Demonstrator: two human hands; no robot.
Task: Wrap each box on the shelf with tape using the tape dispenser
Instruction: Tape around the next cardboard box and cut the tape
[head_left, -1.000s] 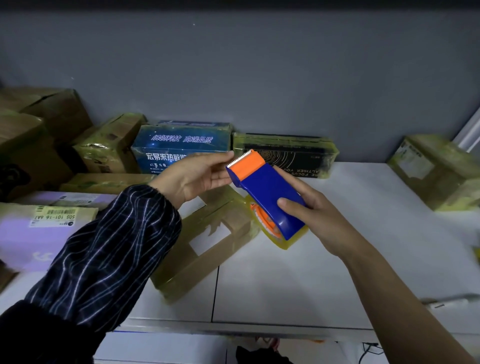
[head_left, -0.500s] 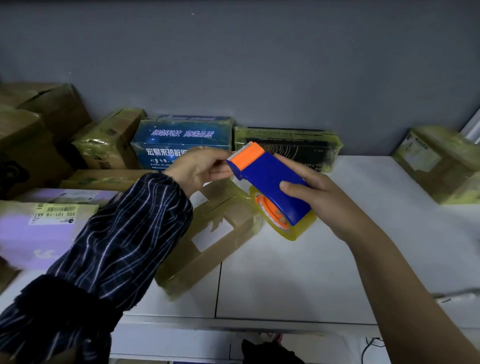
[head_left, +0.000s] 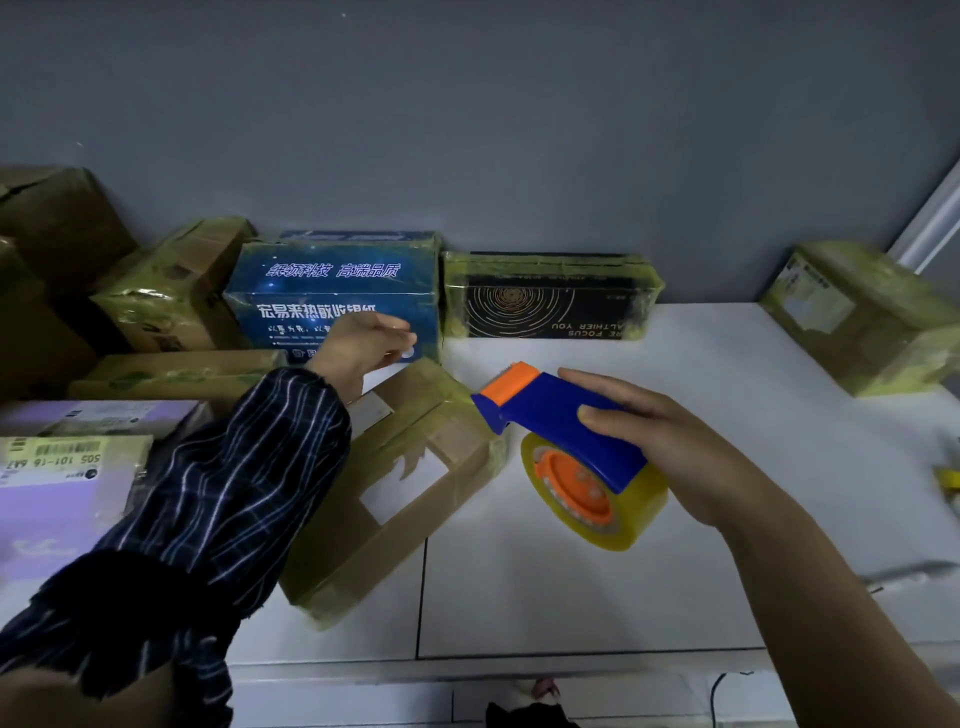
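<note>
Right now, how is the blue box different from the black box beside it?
The blue box is taller; the black box is lower and longer. The blue box has white writing the right way up; the black box has rings and upside-down letters. The left hand covers part of the blue box, while the black box shows whole. Both stand against the wall, wrapped in yellowish tape.
</note>
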